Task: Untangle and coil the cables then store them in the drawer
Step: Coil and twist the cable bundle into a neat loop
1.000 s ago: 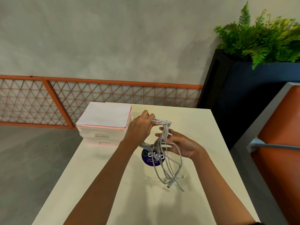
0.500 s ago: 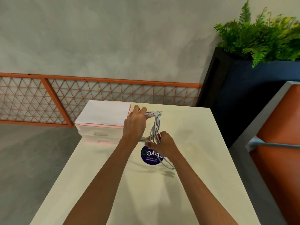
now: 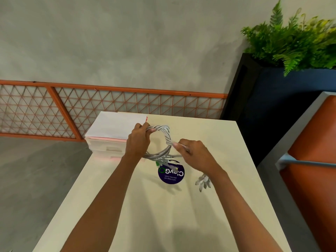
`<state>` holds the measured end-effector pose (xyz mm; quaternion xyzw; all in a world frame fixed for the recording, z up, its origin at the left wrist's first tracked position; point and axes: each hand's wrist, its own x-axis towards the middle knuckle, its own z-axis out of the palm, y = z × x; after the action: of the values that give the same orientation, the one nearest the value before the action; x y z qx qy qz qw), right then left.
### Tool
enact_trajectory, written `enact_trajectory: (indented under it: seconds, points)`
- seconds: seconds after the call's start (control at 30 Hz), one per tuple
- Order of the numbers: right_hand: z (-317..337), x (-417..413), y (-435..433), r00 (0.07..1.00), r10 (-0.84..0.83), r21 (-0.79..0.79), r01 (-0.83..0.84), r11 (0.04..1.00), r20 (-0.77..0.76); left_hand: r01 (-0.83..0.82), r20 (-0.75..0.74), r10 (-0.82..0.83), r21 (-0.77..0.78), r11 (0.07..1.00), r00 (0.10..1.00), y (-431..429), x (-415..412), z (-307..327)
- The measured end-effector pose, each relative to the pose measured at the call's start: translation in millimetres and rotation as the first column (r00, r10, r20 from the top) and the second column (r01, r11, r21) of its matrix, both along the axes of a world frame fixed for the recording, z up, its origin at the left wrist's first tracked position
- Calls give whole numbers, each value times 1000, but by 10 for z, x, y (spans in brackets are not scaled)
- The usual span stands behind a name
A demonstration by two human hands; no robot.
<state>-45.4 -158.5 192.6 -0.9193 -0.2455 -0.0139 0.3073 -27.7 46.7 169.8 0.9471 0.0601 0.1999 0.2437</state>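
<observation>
Cables (image 3: pixel 167 132) above cream table (image 3: pixel 163 215), perhaps concrete wall (image 3: pixel 127 42)

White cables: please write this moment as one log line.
coiling | left hand grips white cable coil | right hand pinches its strands

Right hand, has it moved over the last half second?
Yes. The right hand has shifted right: it overlapped the purple sticker before, and now sits clear of it, to its right.

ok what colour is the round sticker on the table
The round sticker is dark purple with white lettering and a green ring; head view.
</observation>
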Motion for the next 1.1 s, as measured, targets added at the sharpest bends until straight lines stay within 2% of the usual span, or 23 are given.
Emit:
enact_trajectory:
  seconds: [0.2, 0.33, 0.53, 0.6, 0.7, 0.83, 0.93, 1.03, 1.1]
  points:
    - [41, 55, -168, 974, 34, 390, 58, 919, -225, 135, 178, -108, -145, 980, 978, 8, -7, 29]
    - [-51, 94, -203, 983, 49, 345, 15, 939, -177, 172, 195, -137, -174, 970, 971, 3, 1, 22]
    - [-115, 65, -201, 993, 72, 227, -48, 973, -96, 192, -39, -189, 103, 976, 981, 63, 0, 22]
    - [-158, 76, -197, 994, 95, 192, -83, 978, -55, 230, -106, -210, 244, 942, 972, 37, 27, 64]
    - [-227, 89, -190, 994, 111, 159, -108, 981, -10, 292, -145, -254, 454, 842, 956, 20, 103, 51]
    - [-301, 121, -201, 993, 113, 97, -115, 989, 28, 374, -78, -395, 527, 763, 916, -3, 165, -5]
    - [-352, 137, -218, 995, 98, 116, -100, 988, 27, 379, -18, -427, 496, 781, 904, -62, 138, -50]
    - [-347, 107, -212, 996, 51, 239, -31, 971, -77, 311, 117, -431, 530, 789, 895, -59, 121, -63]
    - [-375, 83, -202, 973, 31, 353, 53, 934, -230, 263, 187, -441, 581, 770, 878, -50, 120, -69]
